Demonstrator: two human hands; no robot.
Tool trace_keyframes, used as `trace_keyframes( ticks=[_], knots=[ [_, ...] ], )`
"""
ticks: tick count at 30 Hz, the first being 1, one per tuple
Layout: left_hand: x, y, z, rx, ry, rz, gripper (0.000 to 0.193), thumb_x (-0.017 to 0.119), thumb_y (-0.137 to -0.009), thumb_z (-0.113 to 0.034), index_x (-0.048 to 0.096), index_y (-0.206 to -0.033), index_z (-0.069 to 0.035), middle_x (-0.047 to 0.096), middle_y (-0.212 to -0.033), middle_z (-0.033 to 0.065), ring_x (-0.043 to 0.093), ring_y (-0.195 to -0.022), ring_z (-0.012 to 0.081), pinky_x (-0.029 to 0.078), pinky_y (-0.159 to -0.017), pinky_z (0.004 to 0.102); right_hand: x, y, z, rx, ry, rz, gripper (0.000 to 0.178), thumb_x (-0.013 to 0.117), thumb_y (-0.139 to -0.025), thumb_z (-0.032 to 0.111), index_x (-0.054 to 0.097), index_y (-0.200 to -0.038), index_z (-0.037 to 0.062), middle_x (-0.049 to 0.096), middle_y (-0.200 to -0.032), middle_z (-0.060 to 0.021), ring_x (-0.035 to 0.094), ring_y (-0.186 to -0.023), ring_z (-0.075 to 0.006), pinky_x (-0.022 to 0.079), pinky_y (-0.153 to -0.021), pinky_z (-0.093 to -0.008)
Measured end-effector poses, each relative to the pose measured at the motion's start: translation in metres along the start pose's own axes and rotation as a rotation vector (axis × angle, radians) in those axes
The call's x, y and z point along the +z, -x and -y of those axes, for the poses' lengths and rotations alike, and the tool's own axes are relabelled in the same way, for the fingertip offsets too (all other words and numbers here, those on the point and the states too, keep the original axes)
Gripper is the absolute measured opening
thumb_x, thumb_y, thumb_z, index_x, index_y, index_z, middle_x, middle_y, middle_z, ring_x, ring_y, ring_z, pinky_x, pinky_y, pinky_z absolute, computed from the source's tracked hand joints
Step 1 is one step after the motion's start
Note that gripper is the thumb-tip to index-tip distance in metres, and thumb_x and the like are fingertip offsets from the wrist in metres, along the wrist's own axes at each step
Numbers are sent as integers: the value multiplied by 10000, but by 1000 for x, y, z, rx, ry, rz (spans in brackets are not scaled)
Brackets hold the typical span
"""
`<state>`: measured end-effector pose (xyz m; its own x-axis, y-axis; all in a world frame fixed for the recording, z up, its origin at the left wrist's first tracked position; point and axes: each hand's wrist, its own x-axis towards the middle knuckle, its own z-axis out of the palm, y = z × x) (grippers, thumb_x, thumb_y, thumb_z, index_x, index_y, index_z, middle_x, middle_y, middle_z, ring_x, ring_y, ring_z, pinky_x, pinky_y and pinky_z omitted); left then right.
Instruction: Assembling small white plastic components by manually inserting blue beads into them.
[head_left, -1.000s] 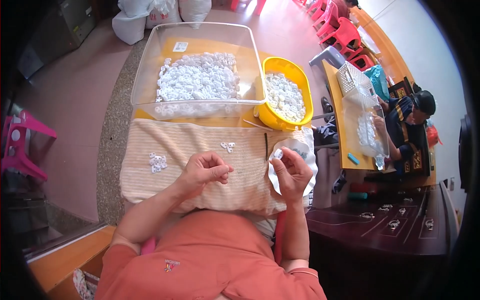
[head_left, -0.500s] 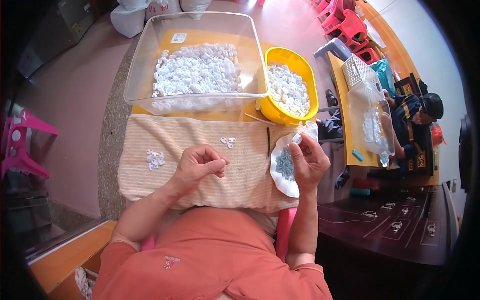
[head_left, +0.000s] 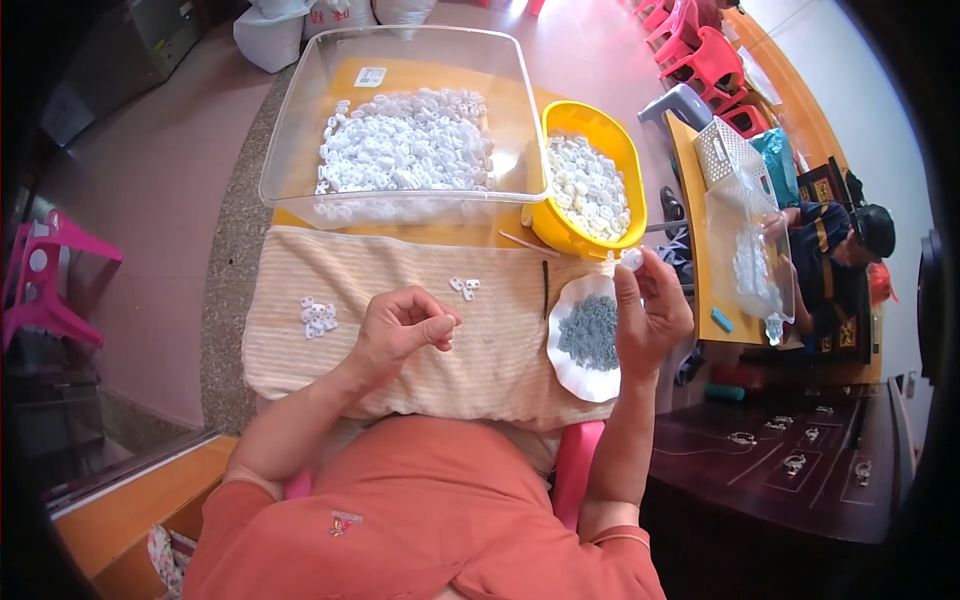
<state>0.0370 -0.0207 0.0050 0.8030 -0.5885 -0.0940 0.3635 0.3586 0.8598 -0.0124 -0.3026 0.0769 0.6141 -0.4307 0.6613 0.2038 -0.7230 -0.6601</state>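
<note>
My right hand point(head_left: 655, 310) is raised at the right edge of the towel, beside the yellow tub point(head_left: 560, 226). Its thumb and fingers pinch a small white plastic piece point(head_left: 632, 259). Over the middle of the striped towel point(head_left: 420, 262), my left hand point(head_left: 405, 330) is closed in a pinch; whatever is between its fingertips is hidden. A few white pieces point(head_left: 465, 288) lie just beyond that hand, and a small pile of white pieces point(head_left: 318, 318) sits to its left. Next to my right hand is a white frilled dish point(head_left: 572, 378) of small grey metal parts point(head_left: 590, 333), probably screws or nails.
A large clear bin point(head_left: 400, 205) of white pieces stands at the table's back. The yellow tub holds similar pieces. A thin dark stick point(head_left: 546, 290) lies by the dish. Far right, a person point(head_left: 825, 250) works at another table point(head_left: 715, 275). A pink stool point(head_left: 50, 280) stands left.
My right hand has moved right and slightly up, away from the dish, with the white piece in it, uncovering more of the dish. My left hand stays nearly still. The whole view has shifted slightly.
</note>
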Motion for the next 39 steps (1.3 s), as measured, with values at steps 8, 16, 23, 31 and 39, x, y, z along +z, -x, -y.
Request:
trace_keyframes(
  ticks=[8,16,23,31,39],
  knots=[
    [-1,-4,1,79,-127,-183,94,679,-868,-77,615,-830,-19,645,-755,34,601,-664,76,503,-622,212,19,-51,1,-98,449,205,305,735,-780,68,647,-1065,3,659,-856,-89,606,-594,-168,473,-522,-294],
    [-10,-9,0,213,-343,-312,61,686,-846,-46,632,-843,-19,633,-737,-5,563,-653,37,459,-585,193,35,15,21,10,165,574,150,696,-788,88,657,-920,27,652,-840,-125,647,-759,-281,510,-668,-338],
    [-16,-11,-1,254,-383,-369,59,683,-846,-44,632,-852,-17,639,-752,-5,572,-672,34,462,-589,190,61,42,29,72,23,747,117,682,-802,90,676,-904,33,636,-821,-128,637,-688,-290,496,-605,-356],
    [-19,-12,-8,358,-384,-403,60,683,-848,-42,628,-864,-23,644,-766,-1,583,-677,42,473,-602,197,79,43,23,-111,138,831,166,645,-821,101,673,-964,22,630,-912,-139,629,-810,-328,488,-722,-400],
    [-20,-11,-4,348,-458,-348,61,692,-837,-54,638,-845,-29,653,-743,6,590,-667,43,484,-609,205,87,44,21,-76,159,898,156,640,-833,120,681,-970,57,616,-904,-123,626,-821,-321,486,-725,-398]
  ],
)
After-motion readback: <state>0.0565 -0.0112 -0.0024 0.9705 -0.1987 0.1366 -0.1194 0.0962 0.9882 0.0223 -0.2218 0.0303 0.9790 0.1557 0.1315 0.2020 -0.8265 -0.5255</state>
